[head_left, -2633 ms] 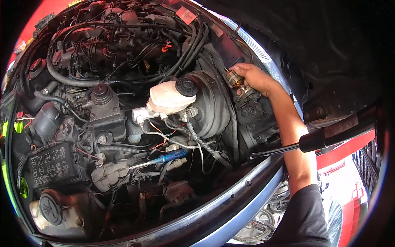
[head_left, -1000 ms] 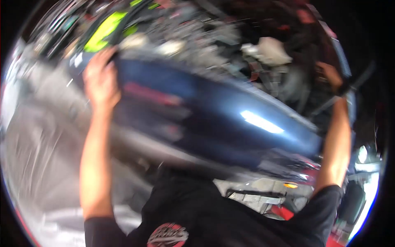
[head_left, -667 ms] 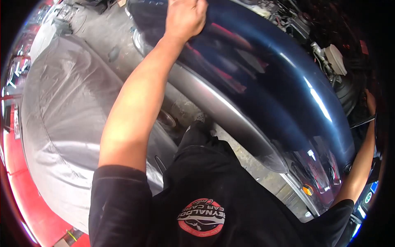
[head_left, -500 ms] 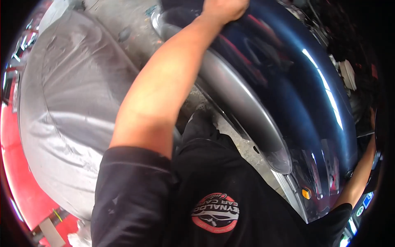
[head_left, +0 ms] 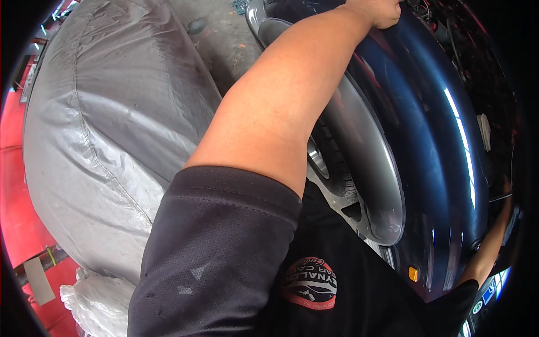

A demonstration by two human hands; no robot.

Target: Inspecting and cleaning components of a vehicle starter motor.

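My left arm reaches across a glossy dark-blue car fender [head_left: 415, 146]. My left hand [head_left: 377, 12], fingers curled, lies against the fender's far part at the top of the view; whatever its fingers close on is hidden. A grey wheel-arch flare [head_left: 370, 151] runs along the fender's near side, with part of a wheel [head_left: 331, 163] beneath it. My right forearm [head_left: 485, 255] stretches along the fender's right end. My right hand [head_left: 507, 188] is dim at the dark right rim, by the engine bay, and its fingers cannot be made out. An orange side marker [head_left: 414, 274] sits low on the fender.
To the left stands a vehicle under a silver-grey cover [head_left: 129, 112], close beside me. Crumpled clear plastic [head_left: 98, 303] lies at its lower end. Red panels [head_left: 19, 208] line the left rim. Concrete floor [head_left: 222, 39] shows between the two vehicles.
The view has turned, and my left hand and arm appear further right, the hand still at the fender. The wheel under the flare has come into sight. My right arm has hardly moved.
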